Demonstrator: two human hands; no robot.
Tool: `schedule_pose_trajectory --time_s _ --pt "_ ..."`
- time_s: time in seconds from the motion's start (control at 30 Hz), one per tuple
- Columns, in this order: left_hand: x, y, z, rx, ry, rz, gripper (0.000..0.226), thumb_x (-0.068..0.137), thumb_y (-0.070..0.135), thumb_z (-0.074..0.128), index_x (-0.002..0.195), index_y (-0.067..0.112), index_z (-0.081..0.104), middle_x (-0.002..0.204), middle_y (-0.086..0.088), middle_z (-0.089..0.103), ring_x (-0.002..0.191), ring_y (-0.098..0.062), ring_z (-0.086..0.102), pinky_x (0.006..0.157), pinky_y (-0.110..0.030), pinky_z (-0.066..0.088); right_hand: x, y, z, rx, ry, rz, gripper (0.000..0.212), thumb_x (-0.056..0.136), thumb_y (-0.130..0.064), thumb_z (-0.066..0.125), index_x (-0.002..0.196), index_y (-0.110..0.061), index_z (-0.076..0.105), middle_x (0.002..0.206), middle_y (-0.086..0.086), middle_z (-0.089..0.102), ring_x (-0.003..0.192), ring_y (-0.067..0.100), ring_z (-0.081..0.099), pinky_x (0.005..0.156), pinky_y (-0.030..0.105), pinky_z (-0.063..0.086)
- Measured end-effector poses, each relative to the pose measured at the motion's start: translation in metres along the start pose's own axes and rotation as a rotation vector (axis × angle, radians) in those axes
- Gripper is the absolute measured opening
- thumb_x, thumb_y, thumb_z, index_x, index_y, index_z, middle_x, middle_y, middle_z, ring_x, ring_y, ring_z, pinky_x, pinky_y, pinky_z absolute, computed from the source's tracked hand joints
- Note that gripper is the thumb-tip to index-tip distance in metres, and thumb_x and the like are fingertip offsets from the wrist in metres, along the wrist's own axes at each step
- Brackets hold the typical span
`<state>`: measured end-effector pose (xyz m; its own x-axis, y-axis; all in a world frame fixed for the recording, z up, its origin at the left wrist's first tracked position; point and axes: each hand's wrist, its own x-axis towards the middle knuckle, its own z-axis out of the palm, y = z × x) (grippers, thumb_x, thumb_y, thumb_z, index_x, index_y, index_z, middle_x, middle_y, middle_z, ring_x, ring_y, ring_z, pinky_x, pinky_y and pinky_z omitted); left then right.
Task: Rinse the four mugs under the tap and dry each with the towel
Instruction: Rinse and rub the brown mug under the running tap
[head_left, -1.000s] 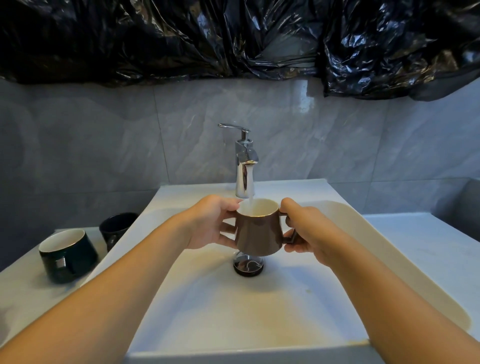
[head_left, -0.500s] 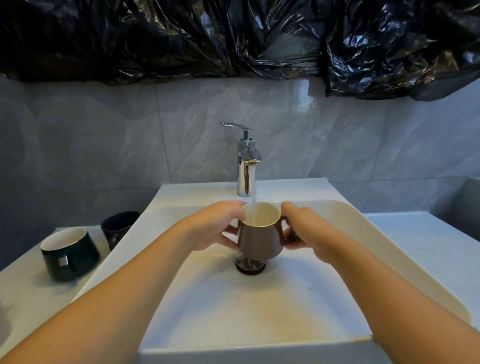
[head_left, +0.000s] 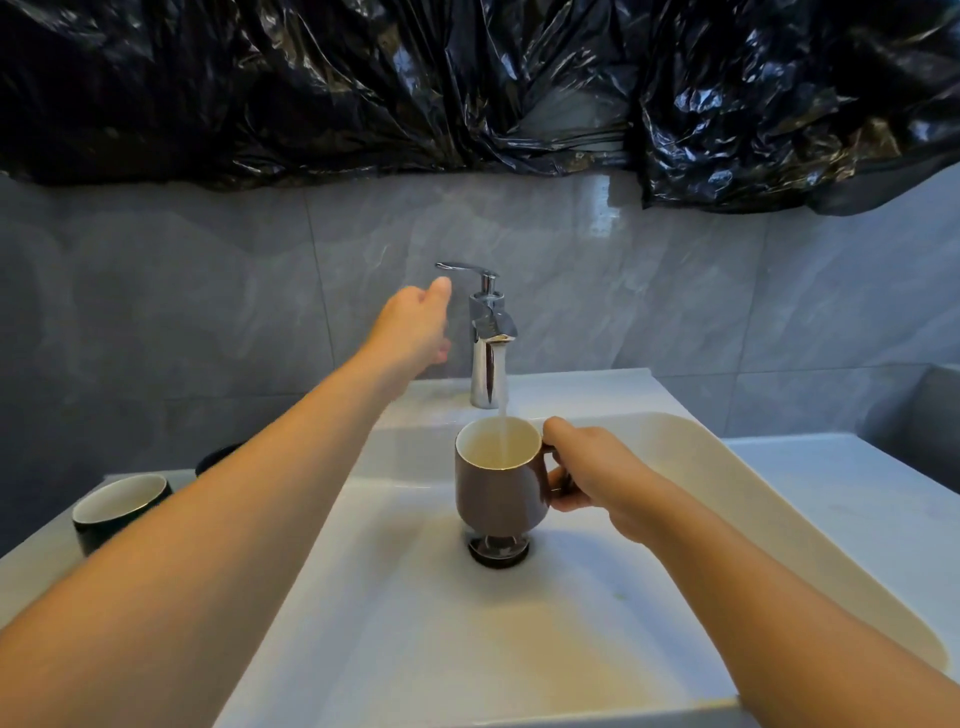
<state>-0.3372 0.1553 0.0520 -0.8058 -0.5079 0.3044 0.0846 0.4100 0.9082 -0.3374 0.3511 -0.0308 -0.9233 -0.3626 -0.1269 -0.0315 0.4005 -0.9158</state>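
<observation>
My right hand (head_left: 597, 470) grips the brown mug (head_left: 498, 480) by its handle under the running tap (head_left: 488, 338), left hand (head_left: 415, 325) loose-fingered near the lever; two mugs (head_left: 117, 506) wait, no towel visible.

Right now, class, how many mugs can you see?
3: a brown mug under the tap, a dark mug on the left counter, another mostly hidden behind the forearm. A fourth is unseen.

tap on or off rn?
On. Water runs from the tap into the brown mug; left hand near the lever.
</observation>
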Motion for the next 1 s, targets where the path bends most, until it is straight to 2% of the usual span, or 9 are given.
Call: schedule_pose_trajectory --time_s 0.1,0.27,0.4,0.5,0.6,0.83,1.0 --pt "0.026 0.014 0.017 -0.092 0.055 -0.002 0.038 0.104 0.040 0.035 0.074 0.019 0.046 0.106 -0.020 0.066 0.095 -0.039 0.069 0.088 -0.051 0.057 0.002 -0.003 0.003 0.020 0.000 0.002 0.032 0.100 -0.034 0.036 0.085 -0.017 0.059 0.076 0.011 0.066 0.077 0.024 0.062 0.095 0.043 0.055" --pt "0.054 0.012 0.028 -0.075 0.104 0.027 0.042 0.104 0.039 0.033 0.074 0.015 0.051 0.090 -0.018 0.072 0.088 -0.038 0.070 0.087 -0.052 0.056 0.005 -0.001 0.003 0.031 -0.002 0.000 0.033 0.101 -0.035 0.034 0.093 -0.017 0.061 0.079 0.010 0.064 0.080 0.025 0.061 0.096 0.043 0.055" --pt "0.058 0.011 0.031 -0.117 0.127 0.057 0.043 0.104 0.035 0.036 0.072 0.015 0.055 0.087 -0.014 0.073 0.088 -0.036 0.071 0.088 -0.050 0.056 0.004 -0.001 0.005 0.040 -0.004 0.007 0.033 0.101 -0.035 0.034 0.095 -0.018 0.062 0.081 0.009 0.064 0.081 0.024 0.061 0.095 0.041 0.055" --pt "0.066 0.007 0.032 -0.092 0.143 0.057 0.043 0.097 0.046 0.036 0.078 0.014 0.058 0.091 -0.012 0.073 0.088 -0.035 0.070 0.087 -0.051 0.057 0.004 -0.002 0.005 0.053 0.003 0.020 0.031 0.102 -0.035 0.033 0.090 -0.020 0.058 0.083 0.011 0.065 0.081 0.024 0.061 0.095 0.041 0.054" --pt "0.074 0.002 0.033 -0.055 0.158 0.060 0.046 0.088 0.053 0.034 0.082 0.014 0.058 0.094 -0.013 0.071 0.089 -0.035 0.069 0.087 -0.053 0.056 0.005 -0.002 0.004 0.069 0.007 0.020 0.032 0.102 -0.035 0.033 0.095 -0.019 0.060 0.085 0.012 0.067 0.081 0.024 0.062 0.093 0.039 0.055" --pt "0.067 0.009 0.033 -0.068 0.173 0.052 0.042 0.099 0.046 0.035 0.084 0.014 0.058 0.098 -0.011 0.070 0.093 -0.031 0.067 0.090 -0.050 0.055 0.008 0.000 0.004 0.072 0.022 0.027 0.035 0.102 -0.036 0.032 0.107 -0.017 0.061 0.092 0.015 0.069 0.083 0.025 0.063 0.092 0.039 0.056" --pt "0.065 0.014 0.034 -0.055 0.205 0.062 0.041 0.103 0.040 0.036 0.081 0.013 0.057 0.099 -0.013 0.070 0.093 -0.031 0.067 0.089 -0.050 0.055 0.008 -0.001 0.004 0.090 0.031 0.013 0.033 0.101 -0.034 0.032 0.100 -0.018 0.061 0.093 0.018 0.070 0.081 0.025 0.062 0.090 0.039 0.056"
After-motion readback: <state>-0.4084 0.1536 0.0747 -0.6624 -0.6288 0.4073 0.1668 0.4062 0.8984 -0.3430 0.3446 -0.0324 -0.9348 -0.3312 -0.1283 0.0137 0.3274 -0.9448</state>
